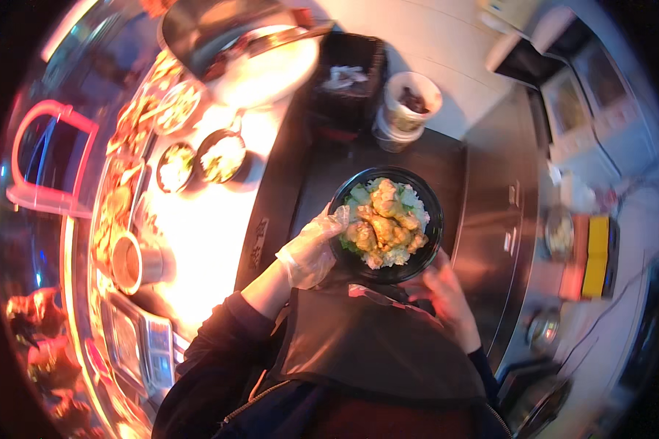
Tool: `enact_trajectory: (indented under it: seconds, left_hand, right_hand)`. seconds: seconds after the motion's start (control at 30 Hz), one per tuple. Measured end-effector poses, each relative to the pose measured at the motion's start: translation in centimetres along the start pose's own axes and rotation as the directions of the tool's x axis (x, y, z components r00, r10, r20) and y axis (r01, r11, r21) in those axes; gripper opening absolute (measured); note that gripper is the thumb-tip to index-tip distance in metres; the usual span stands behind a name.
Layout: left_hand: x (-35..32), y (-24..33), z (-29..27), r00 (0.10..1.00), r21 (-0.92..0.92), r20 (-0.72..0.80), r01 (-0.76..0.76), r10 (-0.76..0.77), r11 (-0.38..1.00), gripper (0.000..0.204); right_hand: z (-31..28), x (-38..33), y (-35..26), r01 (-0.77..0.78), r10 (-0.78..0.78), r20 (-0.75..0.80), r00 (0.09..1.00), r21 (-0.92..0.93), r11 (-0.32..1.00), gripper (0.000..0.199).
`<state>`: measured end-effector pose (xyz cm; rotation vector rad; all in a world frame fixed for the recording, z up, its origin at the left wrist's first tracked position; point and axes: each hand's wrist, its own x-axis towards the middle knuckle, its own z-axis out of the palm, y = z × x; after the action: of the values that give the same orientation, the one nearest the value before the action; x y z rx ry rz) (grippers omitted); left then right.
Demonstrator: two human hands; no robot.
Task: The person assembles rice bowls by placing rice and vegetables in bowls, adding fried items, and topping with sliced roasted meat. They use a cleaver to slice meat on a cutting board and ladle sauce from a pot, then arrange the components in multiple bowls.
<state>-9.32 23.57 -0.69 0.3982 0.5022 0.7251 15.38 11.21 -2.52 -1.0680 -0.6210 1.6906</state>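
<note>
Though small, lettering [258, 241] left of bowl [436, 227]

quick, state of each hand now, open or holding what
Left hand: holding the black bowl by its left side.
Right hand: at the bowl's lower right edge; grip cannot be told.

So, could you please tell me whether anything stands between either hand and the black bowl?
Nothing visible does: the gloved left hand holds the black bowl by its left side; the blurred right hand is at its lower-right edge, contact unclear.
</note>
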Motion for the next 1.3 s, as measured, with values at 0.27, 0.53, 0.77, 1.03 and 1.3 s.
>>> enact_trajectory:
  seconds: [0.27,0.53,0.77,1.03,1.3]
  left_hand:
    - [-2.7,4.8,-8.9,0.932,-0.048,-0.267,-0.266,0.244,0.963,0.074]
    - [-0.2,10.0,-14.3,0.748,0.029,-0.533,-0.451,0.395,0.892,0.083]
    - [-2.5,12.8,-18.4,0.139,0.193,-0.928,-0.612,0.345,0.767,0.062]
    - [-5.6,19.6,-22.5,-0.001,0.653,-0.682,0.449,0.732,0.609,0.025]
    - [-7.8,28.7,-31.2,-0.087,0.706,-0.492,0.542,0.867,0.455,0.019]
  right_hand:
    - [9.5,16.2,2.2,-0.43,0.43,0.027,0.902,-0.029,0.903,0.039]
    - [14.5,30.8,-0.7,-0.507,0.559,0.209,0.803,-0.254,0.824,0.058]
    - [17.3,40.9,-2.7,-0.473,0.589,0.253,0.767,-0.397,0.786,0.055]
    - [21.9,46.9,-0.9,-0.454,0.653,0.189,0.734,-0.578,0.678,0.053]
    - [25.4,47.4,-0.4,-0.495,0.615,0.146,0.775,-0.464,0.735,0.052]
